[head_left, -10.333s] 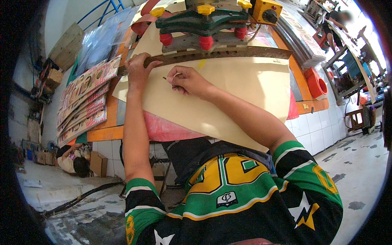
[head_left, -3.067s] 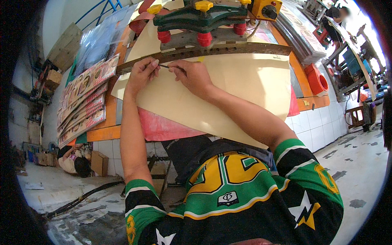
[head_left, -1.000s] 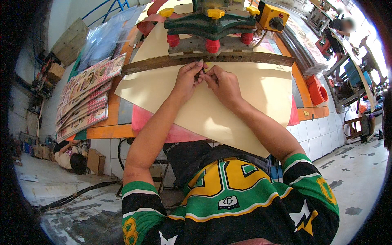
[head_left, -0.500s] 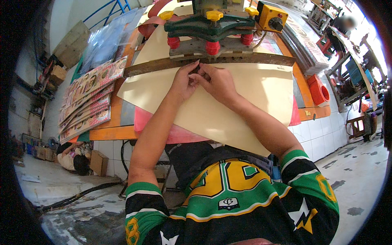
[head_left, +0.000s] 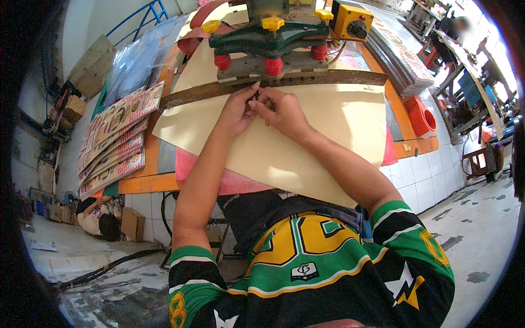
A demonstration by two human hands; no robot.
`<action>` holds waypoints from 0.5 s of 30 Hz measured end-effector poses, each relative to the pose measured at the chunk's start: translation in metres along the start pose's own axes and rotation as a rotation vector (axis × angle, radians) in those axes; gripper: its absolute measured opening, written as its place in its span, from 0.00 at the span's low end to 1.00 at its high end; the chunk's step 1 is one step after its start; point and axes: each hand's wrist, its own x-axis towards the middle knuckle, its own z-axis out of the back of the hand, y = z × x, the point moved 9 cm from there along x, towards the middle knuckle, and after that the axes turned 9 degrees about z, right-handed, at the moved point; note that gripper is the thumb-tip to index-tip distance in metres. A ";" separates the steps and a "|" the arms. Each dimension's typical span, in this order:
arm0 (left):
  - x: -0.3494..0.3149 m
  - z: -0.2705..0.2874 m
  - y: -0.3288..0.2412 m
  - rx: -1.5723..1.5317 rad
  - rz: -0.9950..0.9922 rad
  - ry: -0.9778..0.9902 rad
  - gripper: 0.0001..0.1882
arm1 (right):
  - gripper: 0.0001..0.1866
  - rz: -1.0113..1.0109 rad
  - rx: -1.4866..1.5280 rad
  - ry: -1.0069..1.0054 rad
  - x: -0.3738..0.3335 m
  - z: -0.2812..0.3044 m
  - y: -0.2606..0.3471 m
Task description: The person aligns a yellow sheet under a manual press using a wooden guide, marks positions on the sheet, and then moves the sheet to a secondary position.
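Note:
My left hand [head_left: 237, 111] and my right hand [head_left: 284, 113] meet in front of the long brown metal bar [head_left: 191, 97] of a machine. The fingertips of both are pinched together around something small and dark that I cannot make out. Beneath them lies a large cream sheet [head_left: 322, 136], passing under the bar, with its near corner hanging over the table's front. Just beyond the bar stands the machine's green clamp frame [head_left: 268, 38], with yellow knobs on top and red cylinders below.
A pink sheet [head_left: 240, 182] shows under the cream one on the orange table [head_left: 145, 185]. Printed boards are stacked [head_left: 115, 136] at left. Right of the machine are a yellow control box [head_left: 345, 22], more stacked sheets [head_left: 402, 60] and a red ring-shaped container [head_left: 421, 117]. A person [head_left: 101, 218] crouches at lower left.
The whole view has shifted slightly, so the machine and table appear a little further left. My hands stay together by the bar, the right fingers curled a bit more.

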 end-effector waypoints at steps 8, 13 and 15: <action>-0.009 -0.009 -0.005 0.095 -0.013 0.011 0.13 | 0.16 0.031 -0.330 -0.009 -0.002 0.011 0.012; -0.006 -0.002 -0.005 0.037 0.024 0.051 0.12 | 0.17 -0.088 -0.036 0.042 -0.002 -0.005 -0.017; -0.011 -0.014 -0.005 0.037 0.055 0.162 0.11 | 0.17 -0.212 0.133 0.076 -0.005 -0.008 -0.029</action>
